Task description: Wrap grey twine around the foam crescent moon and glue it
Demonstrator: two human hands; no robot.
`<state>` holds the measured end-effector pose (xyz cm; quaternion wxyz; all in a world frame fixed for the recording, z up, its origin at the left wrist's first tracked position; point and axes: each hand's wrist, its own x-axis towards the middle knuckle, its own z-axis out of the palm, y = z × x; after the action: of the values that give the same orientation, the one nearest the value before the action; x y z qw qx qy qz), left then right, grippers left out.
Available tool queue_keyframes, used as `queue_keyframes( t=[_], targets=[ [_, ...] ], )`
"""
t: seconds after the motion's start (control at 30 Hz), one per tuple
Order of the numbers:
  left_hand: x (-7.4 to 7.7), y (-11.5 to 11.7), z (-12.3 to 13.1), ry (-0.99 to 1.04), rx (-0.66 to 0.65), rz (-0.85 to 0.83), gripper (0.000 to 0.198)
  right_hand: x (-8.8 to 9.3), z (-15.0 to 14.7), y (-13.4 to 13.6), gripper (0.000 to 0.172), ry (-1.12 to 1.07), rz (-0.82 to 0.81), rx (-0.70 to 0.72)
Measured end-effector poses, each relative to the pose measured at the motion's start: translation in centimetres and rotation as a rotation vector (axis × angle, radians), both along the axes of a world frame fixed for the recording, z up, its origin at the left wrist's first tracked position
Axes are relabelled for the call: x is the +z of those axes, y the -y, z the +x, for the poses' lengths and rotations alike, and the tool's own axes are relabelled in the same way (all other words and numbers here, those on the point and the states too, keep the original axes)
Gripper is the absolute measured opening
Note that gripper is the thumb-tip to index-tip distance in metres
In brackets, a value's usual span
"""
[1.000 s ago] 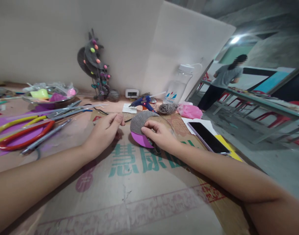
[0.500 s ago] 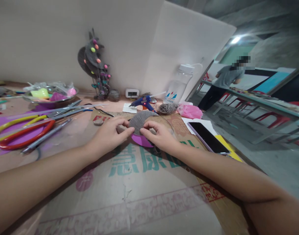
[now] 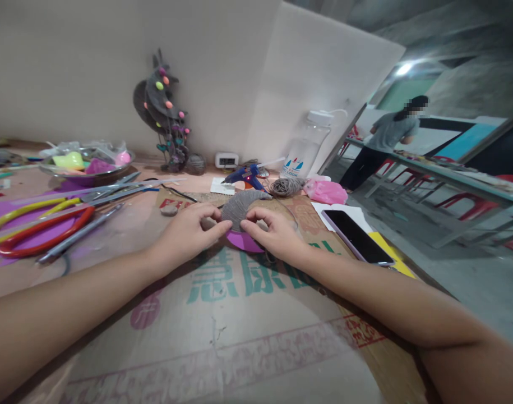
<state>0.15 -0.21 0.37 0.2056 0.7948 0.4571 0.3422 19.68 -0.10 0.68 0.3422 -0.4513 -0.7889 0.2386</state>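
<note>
A grey crescent wrapped in yarn [image 3: 241,206] is held between my two hands, just above the cardboard. My left hand [image 3: 197,227] pinches its left edge between thumb and fingers. On the right side, my right hand [image 3: 273,229] grips it the same way, fingertips close together. Below the crescent, a purple piece [image 3: 244,242] shows, partly covered by my right hand; whether it is attached to the crescent I cannot tell. Behind lie a blue glue gun [image 3: 245,175] with a lit red light and a loose coil of grey yarn [image 3: 286,186].
Printed cardboard [image 3: 214,336] covers the table. Scissors with red and yellow handles [image 3: 46,235] and a metal bowl [image 3: 88,178] are at left. A yarn crescent ornament [image 3: 157,106], water bottle [image 3: 309,146], pink bag [image 3: 326,191] and phone [image 3: 357,237] stand around. A person [image 3: 388,134] stands beyond.
My hands and the crescent stay almost where they were, with only a very slight shift of the left thumb. The person beyond has moved their head slightly.
</note>
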Motion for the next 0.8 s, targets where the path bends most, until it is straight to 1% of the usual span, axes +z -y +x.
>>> queue_keyframes(
  t=[0.07, 0.17, 0.23, 0.3, 0.37, 0.43, 0.5, 0.6, 0.7, 0.8],
  targets=[
    [-0.09, -0.06, -0.06, -0.004, -0.031, 0.021, 0.025, -0.04, 0.02, -0.04, 0.019, -0.011, 0.0, 0.006],
    [-0.29, -0.21, -0.13, 0.074, -0.08, 0.029, 0.03, -0.15, 0.1, -0.18, 0.02, -0.024, -0.022, 0.021],
    [-0.37, -0.26, -0.11, 0.144, -0.091, -0.013, 0.035, -0.2, 0.15, -0.26, 0.019, -0.031, -0.037, 0.026],
    [-0.34, -0.21, -0.04, 0.204, -0.097, -0.096, 0.037, -0.19, 0.16, -0.25, 0.019, -0.036, -0.043, 0.022],
    [-0.2, -0.07, 0.05, 0.236, -0.087, -0.176, 0.034, -0.16, 0.16, -0.19, 0.019, -0.044, -0.044, 0.022],
    [-0.04, 0.08, 0.11, 0.24, -0.051, -0.222, 0.029, -0.19, 0.18, -0.14, 0.021, -0.068, -0.068, 0.039],
    [0.07, 0.17, 0.11, 0.254, -0.016, -0.254, 0.026, -0.32, 0.25, -0.19, 0.027, -0.137, -0.14, 0.079],
    [0.06, 0.13, 0.0, 0.32, 0.004, -0.324, 0.026, -0.57, 0.44, -0.47, 0.035, -0.256, -0.252, 0.123],
    [-0.03, -0.06, -0.12, 0.388, 0.027, -0.382, 0.027, -0.6, 0.59, -0.75, 0.032, -0.199, -0.214, 0.098],
    [-0.14, -0.3, -0.15, 0.447, 0.031, -0.383, 0.027, -0.39, 0.57, -0.77, 0.023, -0.098, -0.142, 0.057]
  ],
)
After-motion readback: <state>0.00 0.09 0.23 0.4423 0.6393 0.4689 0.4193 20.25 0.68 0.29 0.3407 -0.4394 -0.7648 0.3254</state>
